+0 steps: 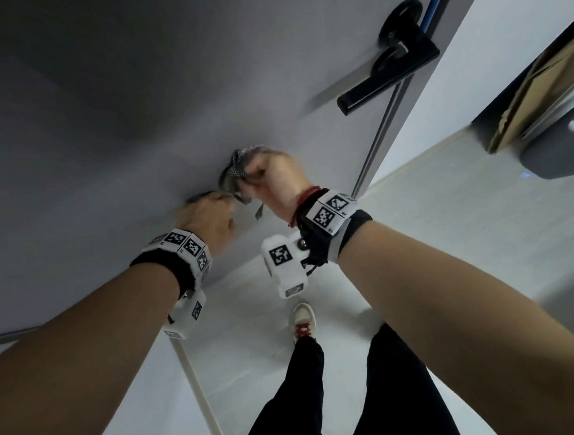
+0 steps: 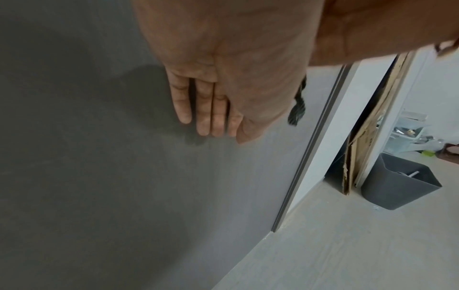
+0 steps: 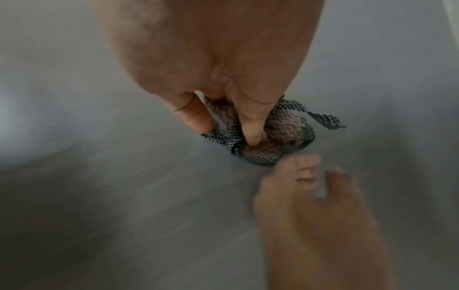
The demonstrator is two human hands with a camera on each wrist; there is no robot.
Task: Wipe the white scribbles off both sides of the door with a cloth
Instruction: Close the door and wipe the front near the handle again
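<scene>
The grey door [image 1: 117, 127] fills the left and middle of the head view, and I see no white scribbles on it. My right hand [image 1: 268, 177] grips a bunched grey cloth [image 1: 235, 168] with a checked border and presses it against the door, below and left of the black lever handle [image 1: 387, 75]. The right wrist view shows my fingers [image 3: 250, 125] dug into the cloth [image 3: 278, 127]. Just left of the cloth my left hand [image 1: 209, 213] lies on the door, its fingers [image 2: 208, 109] straight and holding nothing.
The door's free edge [image 1: 378, 134] stands to the right, with a doorway beyond. Past it are cardboard sheets [image 2: 367, 137] and a grey bin [image 2: 397, 186] on the pale floor. My shoe [image 1: 302, 319] and a thin white rod [image 1: 204, 402] are below.
</scene>
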